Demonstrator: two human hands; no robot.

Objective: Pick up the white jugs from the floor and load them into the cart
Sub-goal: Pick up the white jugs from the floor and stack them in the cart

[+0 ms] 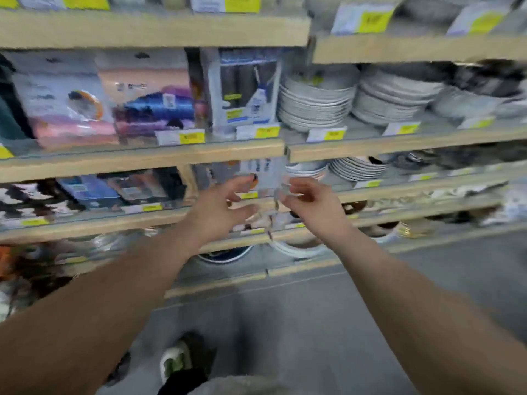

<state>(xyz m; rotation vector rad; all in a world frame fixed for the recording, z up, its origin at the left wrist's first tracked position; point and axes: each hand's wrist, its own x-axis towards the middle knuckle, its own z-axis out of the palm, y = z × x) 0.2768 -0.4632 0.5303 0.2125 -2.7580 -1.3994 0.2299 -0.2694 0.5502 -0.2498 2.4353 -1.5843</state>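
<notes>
A tall beige-edged store shelving unit (142, 158) fills most of the blurred view, standing on a grey smooth floor (313, 323). The white jugs and the cart lie outside this view.

On the middle shelf's left sit clear-plastic packs of folded pink, blue and purple fabric (71, 109). Beside them stands an upright blue-and-white cardboard box (245, 89), its contents too blurred to read. To its right is a tall stack of round white plates (313, 106), with a second, lower plate stack (390, 101) just beside it. The shelf below carries dark printed packages on the left and a smaller stack of white plates (356, 168) on the right. Lower still, a dark-rimmed round bowl (225, 255) sits near the floor.

Both bare forearms reach forward toward the shelves. The left hand (225, 206) is wide, its fingers spread and holding nothing. The right hand (310, 203) has its fingers curled; a small pale blur lies at its fingertips, and I cannot tell whether it grips anything.

Small yellow-and-white price tags (192, 137) line the shelf edges. A white-and-dark shoe (174, 363) shows at the bottom.
</notes>
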